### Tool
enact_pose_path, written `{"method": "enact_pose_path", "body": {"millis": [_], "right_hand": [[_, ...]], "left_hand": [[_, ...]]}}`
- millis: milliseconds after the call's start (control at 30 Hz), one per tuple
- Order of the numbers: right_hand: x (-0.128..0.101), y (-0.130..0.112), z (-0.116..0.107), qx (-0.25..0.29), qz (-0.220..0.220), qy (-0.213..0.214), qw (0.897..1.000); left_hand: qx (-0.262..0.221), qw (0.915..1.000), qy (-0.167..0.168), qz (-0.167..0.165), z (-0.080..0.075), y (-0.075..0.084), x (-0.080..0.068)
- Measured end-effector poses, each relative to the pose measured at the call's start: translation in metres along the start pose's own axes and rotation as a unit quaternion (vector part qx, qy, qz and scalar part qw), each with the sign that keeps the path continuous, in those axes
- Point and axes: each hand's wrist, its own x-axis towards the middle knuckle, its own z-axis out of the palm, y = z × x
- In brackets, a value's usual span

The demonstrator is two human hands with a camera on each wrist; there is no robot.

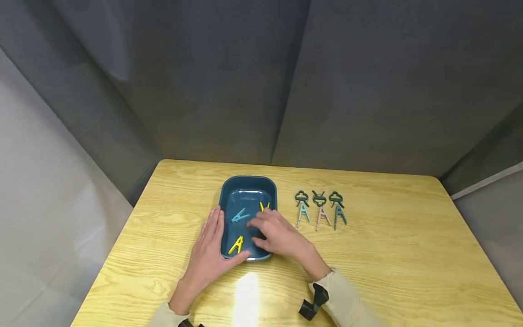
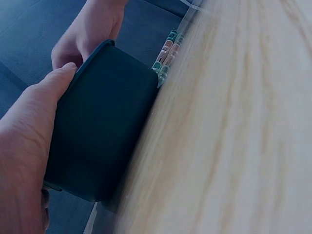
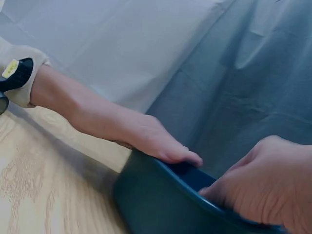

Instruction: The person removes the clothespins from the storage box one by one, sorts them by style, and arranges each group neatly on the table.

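My left hand (image 1: 210, 254) lies flat along the blue tray (image 1: 227, 194) in the table's middle, my right hand (image 1: 274, 234) reaches in, fingers bent near the yellow clip (image 1: 236, 245), holding nothing I can see, so a bump could slide the tray.

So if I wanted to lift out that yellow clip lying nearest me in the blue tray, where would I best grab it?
Probably by its two spread legs, from straight above. The yellow clip lies flat on the floor of the blue tray, legs fanned toward you, close to the near wall. The left hand rests along the tray's left side and the right hand reaches in from the right, so only the top is free.
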Motion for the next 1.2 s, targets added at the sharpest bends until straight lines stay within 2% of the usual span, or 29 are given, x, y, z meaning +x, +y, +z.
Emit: {"method": "enact_pose_path", "body": {"millis": [133, 333, 433, 533, 600, 733, 833, 967, 1100, 1200], "right_hand": [[0.015, -0.008, 0.010, -0.021, -0.001, -0.067, 0.998], [0.030, -0.016, 0.023, 0.004, 0.005, -0.124, 0.992], [0.034, -0.017, 0.029, -0.014, 0.011, -0.109, 0.994], [0.036, -0.015, 0.034, -0.071, 0.020, -0.063, 0.995], [0.037, -0.014, 0.036, -0.112, 0.034, -0.032, 0.993], [0.040, -0.014, 0.039, -0.179, 0.098, 0.017, 0.979], [0.041, -0.015, 0.040, -0.220, 0.175, 0.038, 0.959], [0.042, -0.018, 0.042, -0.264, 0.253, 0.028, 0.930], [0.041, -0.018, 0.043, -0.296, 0.275, -0.002, 0.915], [0.040, -0.017, 0.043, -0.306, 0.266, -0.009, 0.914]], "left_hand": [[-0.002, 1.0000, 0.001, 0.000, 0.001, 0.000, 0.000], [-0.006, 1.0000, 0.003, 0.002, 0.001, 0.001, 0.000], [-0.005, 1.0000, 0.002, 0.004, 0.000, 0.001, 0.000], [-0.002, 1.0000, 0.000, 0.002, -0.001, 0.001, 0.000], [0.001, 1.0000, -0.002, 0.001, -0.001, 0.001, 0.000], [0.003, 1.0000, -0.002, 0.002, 0.000, 0.000, 0.001], [0.003, 1.0000, -0.006, -0.002, 0.000, 0.000, 0.001], [0.007, 0.9999, -0.009, -0.006, 0.000, 0.000, 0.000], [0.004, 0.9999, -0.008, -0.007, 0.000, 0.000, 0.000], [0.001, 0.9999, -0.009, -0.008, 0.000, 0.000, 0.000]]}}
